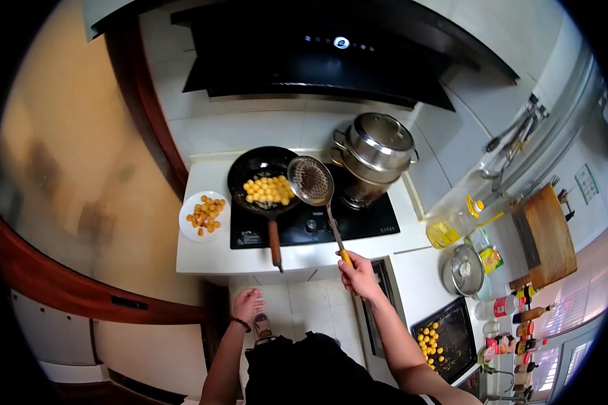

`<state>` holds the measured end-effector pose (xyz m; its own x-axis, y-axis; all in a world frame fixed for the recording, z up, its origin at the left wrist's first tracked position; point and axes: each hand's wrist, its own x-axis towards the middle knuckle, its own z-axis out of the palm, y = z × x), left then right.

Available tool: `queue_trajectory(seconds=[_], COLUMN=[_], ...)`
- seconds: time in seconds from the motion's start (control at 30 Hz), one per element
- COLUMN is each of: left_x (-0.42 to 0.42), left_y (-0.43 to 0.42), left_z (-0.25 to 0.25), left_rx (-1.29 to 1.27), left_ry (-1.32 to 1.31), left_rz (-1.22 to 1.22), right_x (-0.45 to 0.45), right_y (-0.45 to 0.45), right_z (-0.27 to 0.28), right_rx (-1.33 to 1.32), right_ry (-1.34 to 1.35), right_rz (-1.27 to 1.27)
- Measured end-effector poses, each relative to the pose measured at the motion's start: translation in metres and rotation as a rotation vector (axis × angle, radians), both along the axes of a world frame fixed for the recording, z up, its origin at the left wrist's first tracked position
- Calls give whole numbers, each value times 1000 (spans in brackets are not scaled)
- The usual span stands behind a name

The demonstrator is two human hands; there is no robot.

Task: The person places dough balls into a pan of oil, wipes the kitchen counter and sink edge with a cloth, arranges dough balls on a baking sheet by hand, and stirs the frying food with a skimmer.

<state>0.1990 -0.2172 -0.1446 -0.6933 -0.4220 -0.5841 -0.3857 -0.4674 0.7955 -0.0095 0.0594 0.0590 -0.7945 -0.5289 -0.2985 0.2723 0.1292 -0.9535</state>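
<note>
My right hand is closed around the yellow handle of a perforated metal skimmer. The skimmer's round head hangs over the right rim of a black wok. Yellow balls of food sit clustered in the wok, whose wooden handle points toward me. Below that handle, apart from it, my left hand hangs with its fingers loosely spread and nothing in them. To the left of the wok, a white plate holds browned balls.
On the right of the black stovetop stands a steel steamer pot under the range hood. Along the right counter are an oil bottle, a metal bowl, a dark tray with more yellow balls, and a cutting board.
</note>
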Motion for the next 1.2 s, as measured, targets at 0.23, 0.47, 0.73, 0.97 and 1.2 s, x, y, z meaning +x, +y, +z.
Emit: queue_trajectory(seconds=[0.23, 0.47, 0.73, 0.97, 1.2], left_x=[-20, -57, -106, -147, -186], left_y=[-82, -100, -96, -95, -82], left_z=[13, 8, 37, 38, 24], left_rx=[3, 2, -9, -9, 76], left_ry=[78, 187, 56, 43, -6], left_rz=[45, 23, -40, -106, -344], right_x=[-74, -142, -173, -179, -166], right_y=[-114, -144, -153, -155, -163], right_z=[-21, -82, -91, -98, -108], right_rx=[253, 490, 553, 538, 576], right_ry=[167, 487, 430, 402, 586], right_rz=[-52, -46, -46, -34, -108])
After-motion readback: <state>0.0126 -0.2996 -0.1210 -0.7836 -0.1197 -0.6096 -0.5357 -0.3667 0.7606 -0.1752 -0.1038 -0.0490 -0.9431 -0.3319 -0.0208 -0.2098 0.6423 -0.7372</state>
